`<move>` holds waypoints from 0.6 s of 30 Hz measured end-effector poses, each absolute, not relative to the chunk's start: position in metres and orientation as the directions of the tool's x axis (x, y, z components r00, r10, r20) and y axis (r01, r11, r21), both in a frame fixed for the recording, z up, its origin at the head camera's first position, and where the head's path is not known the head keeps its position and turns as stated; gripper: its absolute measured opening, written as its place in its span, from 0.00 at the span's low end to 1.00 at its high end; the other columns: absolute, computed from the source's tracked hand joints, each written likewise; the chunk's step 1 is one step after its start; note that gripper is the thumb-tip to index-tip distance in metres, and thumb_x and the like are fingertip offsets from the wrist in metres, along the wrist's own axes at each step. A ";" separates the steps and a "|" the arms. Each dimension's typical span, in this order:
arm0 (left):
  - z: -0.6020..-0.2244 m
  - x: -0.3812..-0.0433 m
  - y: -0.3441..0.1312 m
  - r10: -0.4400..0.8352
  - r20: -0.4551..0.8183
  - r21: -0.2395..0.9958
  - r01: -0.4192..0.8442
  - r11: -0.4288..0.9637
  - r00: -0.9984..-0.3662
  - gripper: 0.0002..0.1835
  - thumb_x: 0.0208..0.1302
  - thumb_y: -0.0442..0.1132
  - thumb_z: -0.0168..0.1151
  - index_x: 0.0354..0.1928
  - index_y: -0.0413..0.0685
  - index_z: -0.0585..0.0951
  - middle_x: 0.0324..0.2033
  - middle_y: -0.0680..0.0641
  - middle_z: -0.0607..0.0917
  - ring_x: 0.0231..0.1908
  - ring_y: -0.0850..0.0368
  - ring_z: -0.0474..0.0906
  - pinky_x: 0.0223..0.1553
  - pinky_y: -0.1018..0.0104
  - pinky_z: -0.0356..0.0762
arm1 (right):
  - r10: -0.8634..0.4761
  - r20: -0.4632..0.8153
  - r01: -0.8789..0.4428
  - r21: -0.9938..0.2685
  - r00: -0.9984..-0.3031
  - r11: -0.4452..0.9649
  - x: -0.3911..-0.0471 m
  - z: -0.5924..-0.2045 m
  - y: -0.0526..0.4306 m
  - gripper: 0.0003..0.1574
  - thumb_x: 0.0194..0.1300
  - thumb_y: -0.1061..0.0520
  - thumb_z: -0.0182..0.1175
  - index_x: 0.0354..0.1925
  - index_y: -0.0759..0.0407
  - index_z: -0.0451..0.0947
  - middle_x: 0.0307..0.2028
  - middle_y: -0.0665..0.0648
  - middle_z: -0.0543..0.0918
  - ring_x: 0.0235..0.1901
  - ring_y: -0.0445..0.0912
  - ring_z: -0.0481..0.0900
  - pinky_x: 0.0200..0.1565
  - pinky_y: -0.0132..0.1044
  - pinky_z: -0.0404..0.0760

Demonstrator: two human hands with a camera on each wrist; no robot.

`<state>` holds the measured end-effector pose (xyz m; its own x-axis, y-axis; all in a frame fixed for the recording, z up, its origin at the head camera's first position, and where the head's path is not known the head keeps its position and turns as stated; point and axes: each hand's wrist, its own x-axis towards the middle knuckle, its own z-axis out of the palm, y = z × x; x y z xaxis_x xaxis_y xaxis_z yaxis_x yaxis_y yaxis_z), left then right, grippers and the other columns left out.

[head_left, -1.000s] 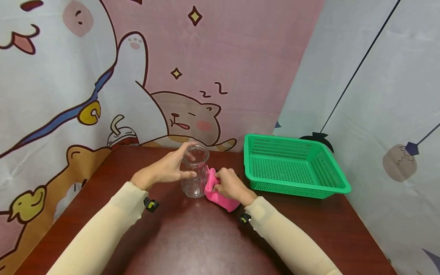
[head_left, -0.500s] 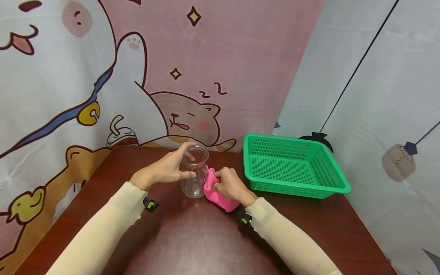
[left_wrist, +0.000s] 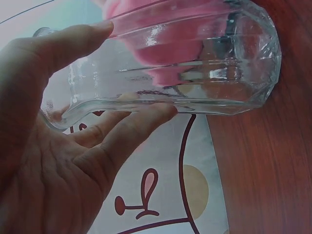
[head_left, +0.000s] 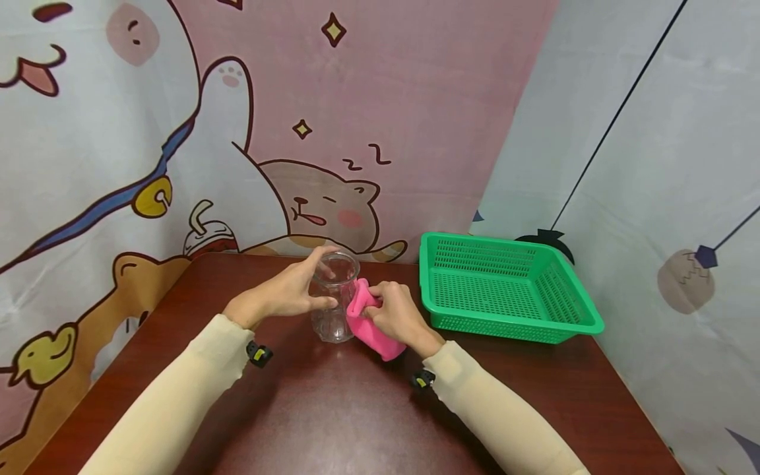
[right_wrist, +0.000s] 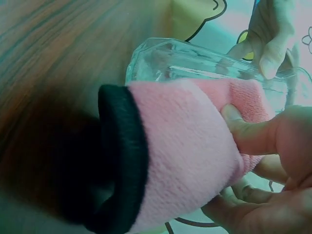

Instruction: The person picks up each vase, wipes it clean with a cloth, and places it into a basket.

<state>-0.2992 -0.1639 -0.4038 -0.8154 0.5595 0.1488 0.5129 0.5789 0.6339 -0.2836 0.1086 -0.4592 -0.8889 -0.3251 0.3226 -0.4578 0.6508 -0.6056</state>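
A clear glass vase (head_left: 331, 324) with a flared rim and faceted sides stands upright on the table. My left hand (head_left: 289, 290) holds it near the neck, thumb on the near side and fingers round the far side, as the left wrist view shows on the glass (left_wrist: 229, 83). Between thumb and fingers my right hand (head_left: 396, 314) pinches a folded pink cloth (head_left: 375, 335) against the vase's right side. The cloth's fuzzy face and dark edge (right_wrist: 130, 161) appear in the right wrist view. Its far side against the glass is partly hidden.
A green perforated plastic basket (head_left: 487, 290) stands on the table at the back right. The dark red-brown table (head_left: 332, 415) ends at a cartoon-printed curtain (head_left: 415, 132) behind it and on both sides.
My right hand and the pink cloth have shifted slightly up and left along the vase, and the cloth's top has risen. The left hand and vase stay nearly in place.
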 end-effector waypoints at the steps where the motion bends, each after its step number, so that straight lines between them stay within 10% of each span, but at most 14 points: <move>1: -0.404 -0.299 -0.164 0.560 0.145 0.634 0.511 0.580 -0.816 0.54 0.75 0.42 0.83 0.91 0.57 0.57 0.66 0.37 0.89 0.69 0.36 0.88 0.73 0.28 0.84 | -0.322 0.332 -0.462 -0.610 -0.887 0.644 -0.283 -0.459 0.108 0.07 0.68 0.66 0.79 0.44 0.58 0.97 0.39 0.58 0.92 0.35 0.47 0.79 0.33 0.33 0.76; 9: -0.405 -0.300 -0.164 0.567 0.127 0.642 0.503 0.578 -0.814 0.54 0.75 0.42 0.82 0.91 0.59 0.56 0.67 0.37 0.89 0.69 0.36 0.89 0.72 0.29 0.85 | -0.267 0.390 -0.470 -0.668 -0.881 0.577 -0.282 -0.454 0.105 0.17 0.71 0.63 0.81 0.57 0.59 0.97 0.47 0.60 0.96 0.40 0.48 0.90 0.45 0.41 0.96; 18: -0.404 -0.301 -0.164 0.579 0.148 0.637 0.525 0.564 -0.802 0.54 0.74 0.41 0.83 0.91 0.55 0.56 0.66 0.35 0.90 0.68 0.36 0.89 0.72 0.29 0.85 | -0.195 0.484 -0.507 -0.680 -0.853 0.530 -0.284 -0.445 0.101 0.21 0.71 0.65 0.78 0.60 0.60 0.96 0.48 0.61 0.97 0.44 0.50 0.93 0.48 0.44 0.95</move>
